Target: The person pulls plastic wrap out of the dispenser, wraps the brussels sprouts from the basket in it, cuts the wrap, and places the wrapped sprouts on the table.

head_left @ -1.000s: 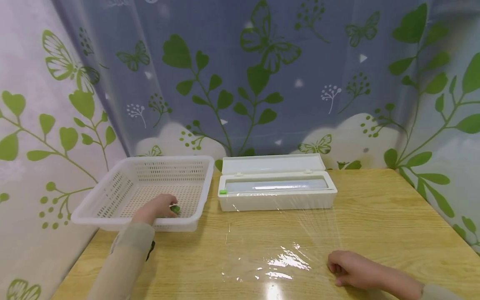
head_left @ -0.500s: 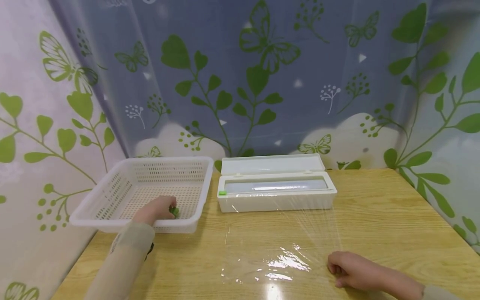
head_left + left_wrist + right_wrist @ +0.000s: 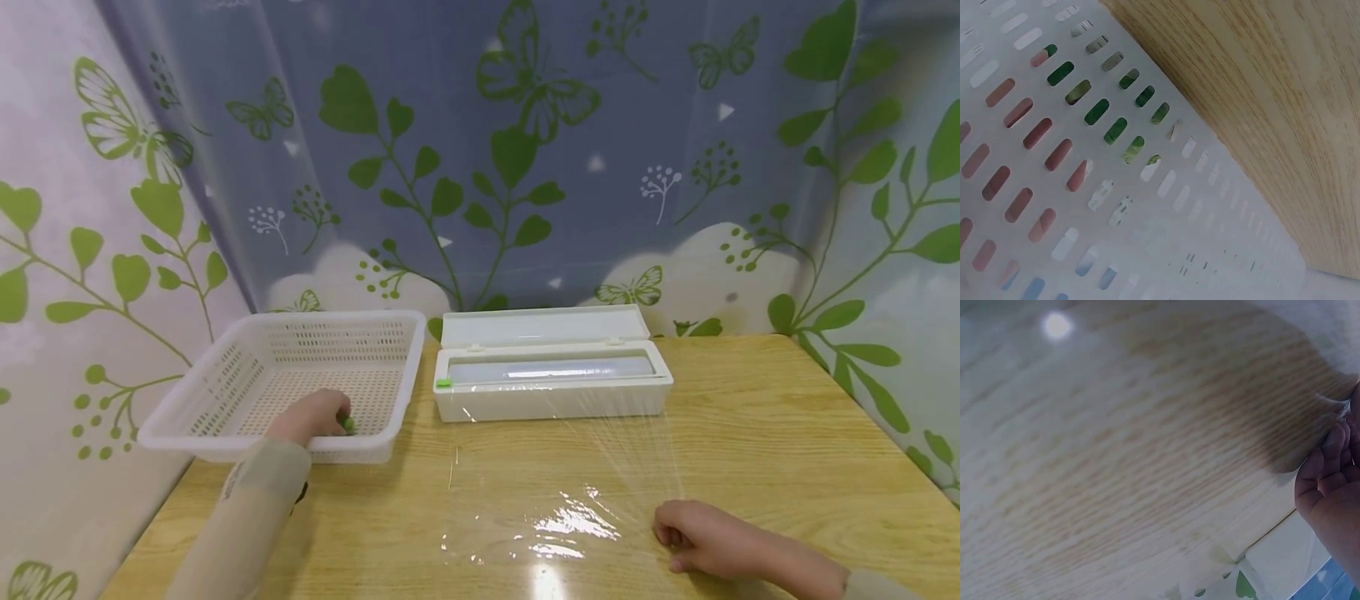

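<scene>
My left hand (image 3: 311, 414) reaches over the near rim into a white perforated plastic basket (image 3: 405, 383). Its fingers curl round a small green vegetable-like thing (image 3: 346, 425), mostly hidden by the hand; its exact kind cannot be told. Through the basket's slots, the left wrist view shows patches of that green thing (image 3: 1097, 112). A sheet of cling film (image 3: 577, 521) stretches over the table from a white cling film dispenser (image 3: 555, 407). At the sheet's near right corner, my right hand (image 3: 705, 537) pinches the film, which gathers into creases toward the fingers.
The dispenser's lid (image 3: 543, 327) stands raised at the back, and a green tab (image 3: 444, 383) sits at its front left. Wood-grain table (image 3: 780, 433) extends to the right. A patterned curtain (image 3: 450, 167) hangs behind and at both sides.
The left hand shifts very slightly left in the basket, and the green thing turns so less of it shows. The right hand, film and dispenser stay as they were.
</scene>
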### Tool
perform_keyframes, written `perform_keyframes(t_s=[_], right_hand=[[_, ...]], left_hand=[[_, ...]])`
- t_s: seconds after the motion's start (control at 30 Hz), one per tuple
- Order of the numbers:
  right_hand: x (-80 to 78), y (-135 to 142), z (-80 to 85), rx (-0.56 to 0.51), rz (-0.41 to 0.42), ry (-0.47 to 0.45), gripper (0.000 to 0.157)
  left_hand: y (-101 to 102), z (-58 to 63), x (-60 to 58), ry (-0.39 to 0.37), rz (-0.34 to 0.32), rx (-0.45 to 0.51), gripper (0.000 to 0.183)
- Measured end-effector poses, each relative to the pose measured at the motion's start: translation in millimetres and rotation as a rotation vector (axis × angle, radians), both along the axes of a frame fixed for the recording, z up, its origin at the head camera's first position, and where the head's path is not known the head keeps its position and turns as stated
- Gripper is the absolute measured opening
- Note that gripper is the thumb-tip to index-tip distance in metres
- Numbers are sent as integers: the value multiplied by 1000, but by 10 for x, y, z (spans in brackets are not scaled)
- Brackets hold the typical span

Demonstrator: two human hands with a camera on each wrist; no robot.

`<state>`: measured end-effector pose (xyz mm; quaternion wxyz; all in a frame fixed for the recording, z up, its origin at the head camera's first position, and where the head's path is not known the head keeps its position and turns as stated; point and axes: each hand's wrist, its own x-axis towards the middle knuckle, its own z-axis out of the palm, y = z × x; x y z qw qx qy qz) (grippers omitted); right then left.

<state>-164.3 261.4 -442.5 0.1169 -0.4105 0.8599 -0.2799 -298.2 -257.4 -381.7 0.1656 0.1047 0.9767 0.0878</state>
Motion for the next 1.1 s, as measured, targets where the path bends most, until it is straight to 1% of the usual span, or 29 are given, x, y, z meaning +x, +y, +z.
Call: perform_keyframes(t_s=[0.07, 0.13, 0.23, 0.3, 0.47, 0.6, 0.7, 0.83, 0.93, 1.07, 1.1], right_hand=[[-11, -2, -11, -5, 10, 10, 24], [-20, -6, -19, -5, 14, 13, 24], [-30, -14, -21, 0, 17, 10, 24], [-35, -22, -14, -4, 23, 10, 24], [-51, -41, -13, -19, 41, 29, 24], [-63, -38, -23, -19, 41, 33, 25], [-73, -31, -29, -22, 47, 46, 24], [-77, -23, -31, -17, 45, 39, 24], [-63, -19, -32, -6, 30, 22, 23], [-43, -10, -46, -3, 22, 22, 23], [-41, -7, -49, -5, 21, 22, 24]], left_hand=[[-17, 2, 12, 3, 8, -3, 10], [-45, -10, 5, 21, -9, -1, 10], [-65, -7, -7, 67, -25, 31, 11], [-69, 7, -16, 114, -49, 44, 14], [-21, 123, -8, 207, -81, 98, 16], [40, 232, 21, 262, -102, 169, 15], [73, 279, 37, 296, -115, 209, 14], [122, 334, 62, 346, -123, 240, 14], [179, 393, 95, 389, -129, 255, 19], [305, 488, 145, 456, -167, 263, 24], [348, 509, 160, 477, -186, 267, 24]])
